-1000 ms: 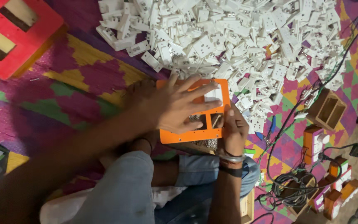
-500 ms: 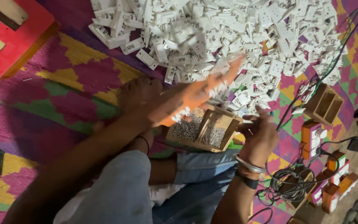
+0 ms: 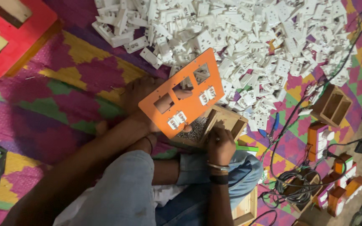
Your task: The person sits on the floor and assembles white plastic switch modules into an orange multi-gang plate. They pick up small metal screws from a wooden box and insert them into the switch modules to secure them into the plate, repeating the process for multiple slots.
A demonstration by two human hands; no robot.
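My left hand (image 3: 141, 98) grips an orange switch panel (image 3: 189, 100) by its left edge and holds it tilted, back side up. Two white switch modules sit in its cutouts; the other cutouts are bare. Beneath the panel a small wooden box (image 3: 218, 125) with two compartments holds screws. My right hand (image 3: 221, 146) reaches into the box's near edge with its fingers closed; what it pinches is too small to see.
A large heap of white switch and socket parts (image 3: 239, 42) covers the patterned mat (image 3: 55, 113) ahead. Red boards (image 3: 9, 33) lie top left. Wooden boxes (image 3: 334, 106), orange finished switch boxes (image 3: 319, 140) and a coil of black cable (image 3: 294, 184) sit to the right.
The orange panel was lying flat on the box under my left hand; it is now lifted and tilted, uncovering the box. My right hand moved from the panel's edge into the box.
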